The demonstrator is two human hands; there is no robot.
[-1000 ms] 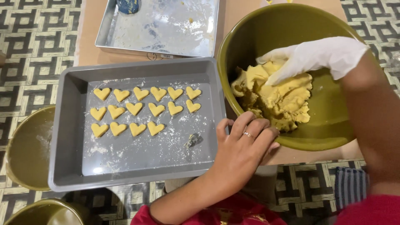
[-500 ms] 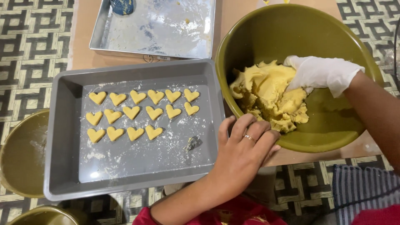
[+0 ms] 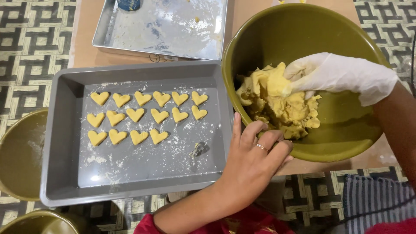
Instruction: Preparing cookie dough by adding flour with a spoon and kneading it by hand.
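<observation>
The grey tray's [image 3: 60,143] lower half lies bare — open room. Heart cookies [image 3: 145,115] and a small cutter [image 3: 198,149] crowd the rest.

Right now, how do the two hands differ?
The right hand wears a white glove; the left hand is bare, with a ring. The right hand is inside the green bowl, pressing the yellow dough; the left hand grips the bowl's near rim from outside, beside the grey tray. Both touch the bowl.
</observation>
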